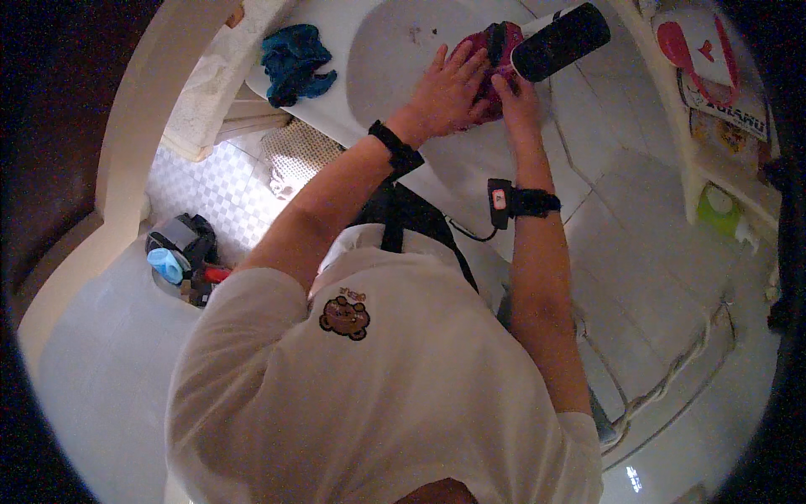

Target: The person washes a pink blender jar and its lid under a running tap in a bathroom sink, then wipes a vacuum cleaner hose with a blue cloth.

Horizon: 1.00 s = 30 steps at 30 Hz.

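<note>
A crimson item with a dark strip lies in the white washbasin; it looks like bunched cloth, but its exact kind is unclear. Across its left side rests my left hand, fingers spread and lying flat. My right hand has bent fingers closed on its right edge, thumb toward the left hand. Just beyond the right fingers is a black cylinder, tilted in view; whether the hand touches it I cannot tell. A crumpled teal cloth lies on the basin's left rim.
Below the basin at left is a woven basket-like thing. Dark items with a light blue piece sit farther left. A shelf at right holds a red-and-white bag and a green item. Pale hoses run over the tiles at lower right.
</note>
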Motion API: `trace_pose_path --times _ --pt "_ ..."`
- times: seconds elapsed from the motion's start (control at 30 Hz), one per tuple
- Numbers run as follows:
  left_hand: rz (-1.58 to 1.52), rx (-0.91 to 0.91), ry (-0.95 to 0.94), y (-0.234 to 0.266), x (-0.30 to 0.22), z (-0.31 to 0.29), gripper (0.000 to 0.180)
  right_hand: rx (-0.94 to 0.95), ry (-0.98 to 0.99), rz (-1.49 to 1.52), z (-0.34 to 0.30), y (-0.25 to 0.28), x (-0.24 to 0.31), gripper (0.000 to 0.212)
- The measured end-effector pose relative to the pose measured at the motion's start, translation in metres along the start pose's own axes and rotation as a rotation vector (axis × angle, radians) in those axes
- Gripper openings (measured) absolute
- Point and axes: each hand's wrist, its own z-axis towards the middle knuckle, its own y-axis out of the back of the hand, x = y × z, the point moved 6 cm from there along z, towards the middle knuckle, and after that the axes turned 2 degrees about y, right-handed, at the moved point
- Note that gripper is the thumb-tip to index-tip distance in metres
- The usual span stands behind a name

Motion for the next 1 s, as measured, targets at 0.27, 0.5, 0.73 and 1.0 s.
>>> trace_pose_path --times 0.27,0.5,0.73,1.0 --pt "0.102 -0.048 0.128 -0.007 0.034 0.029 0.057 0.059 -0.07 -0.056 -0.011 -0.002 -0.017 0.049" --pt "0.08 0.118 -0.144 -0.006 -0.013 -0.026 0.058 0.056 -0.038 -0.042 -0.008 -0.003 -0.017 0.053" --pt "0.068 -0.044 0.127 -0.013 0.025 0.005 0.053 0.108 -0.022 -0.395 -0.019 -0.019 -0.015 0.056" --pt "-1.165 0.027 0.278 -0.056 0.055 0.028 0.054 0.085 0.122 -0.28 -0.002 -0.006 -0.024 0.057"
